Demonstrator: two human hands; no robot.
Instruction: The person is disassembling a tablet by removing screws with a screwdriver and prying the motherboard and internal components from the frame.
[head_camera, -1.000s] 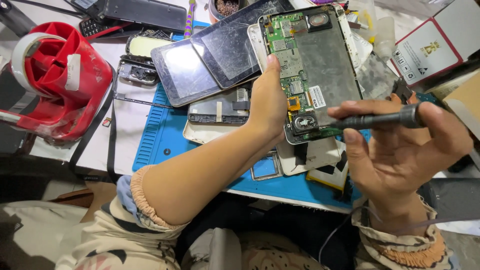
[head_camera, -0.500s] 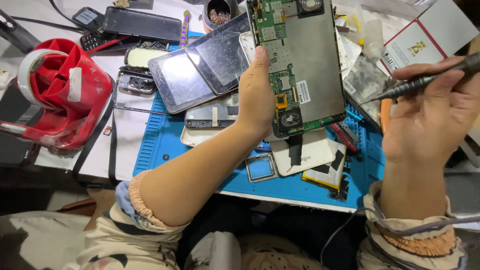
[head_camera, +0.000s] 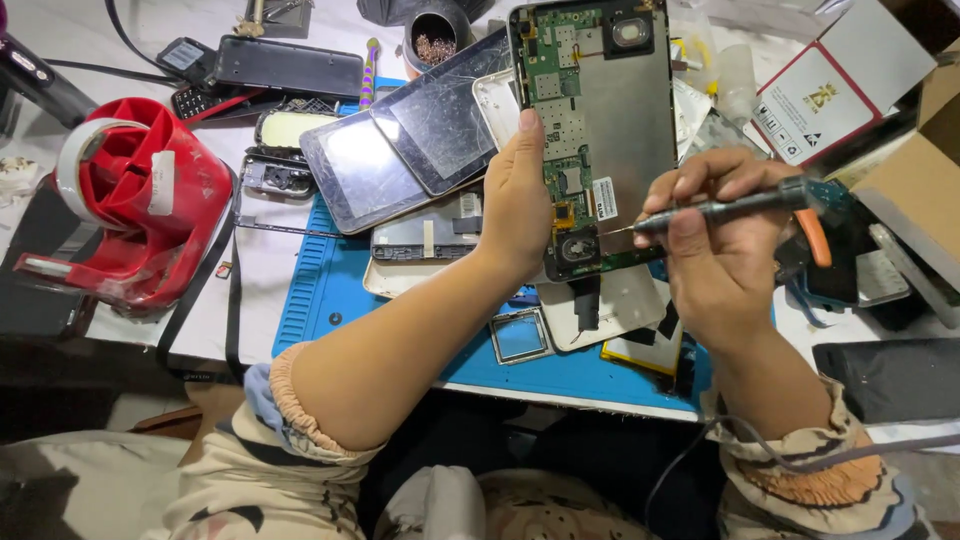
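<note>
My right hand has swung back in, pinching one screwdriver, tip at the opened tablet. My left hand clamps its left edge above the blue mat. Two loose screens crowd its left.

Matt metal shield plate, glossy red plastic tape dispenser, blue ribbed mat.

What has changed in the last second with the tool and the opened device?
The right hand swung the soldering iron away to the right, then brought its tip back beside the opened tablet. The left hand kept holding the tablet upright.
</note>
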